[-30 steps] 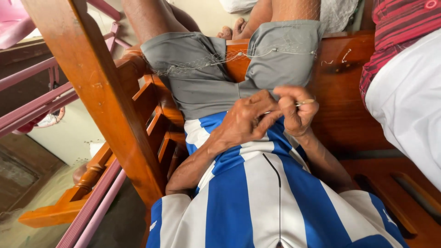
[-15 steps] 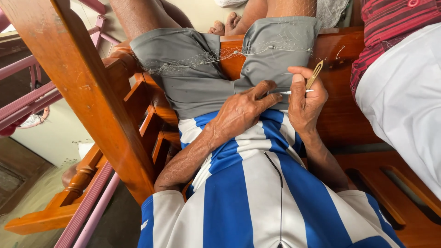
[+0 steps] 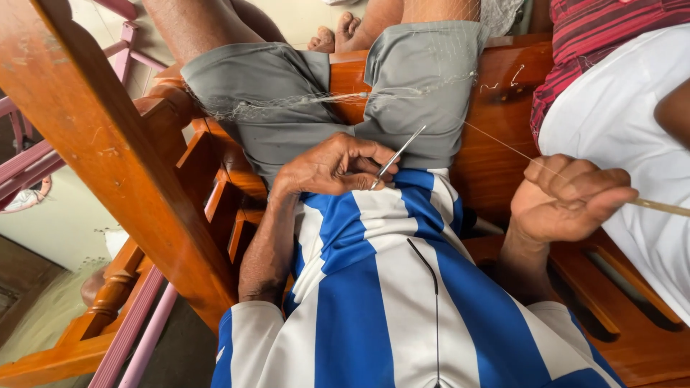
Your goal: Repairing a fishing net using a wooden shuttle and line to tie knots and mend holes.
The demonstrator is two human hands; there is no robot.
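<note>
Fishing net, fine mesh: we are mending it across our lap.

We are pinching the net [image 3: 302,106] at a knot with our left hand [image 3: 330,167], fingers closed; our right hand [image 3: 568,201] is fisted around a slim netting needle [image 3: 658,207], drawing thin twine [image 3: 503,146] taut. The mesh looks light, limp and snag-prone, best gripped at knots.

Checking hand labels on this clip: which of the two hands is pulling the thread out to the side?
The right hand, fisted out beside the bench with the thread taut; the left hand stays at the lap pinching the net.
</note>
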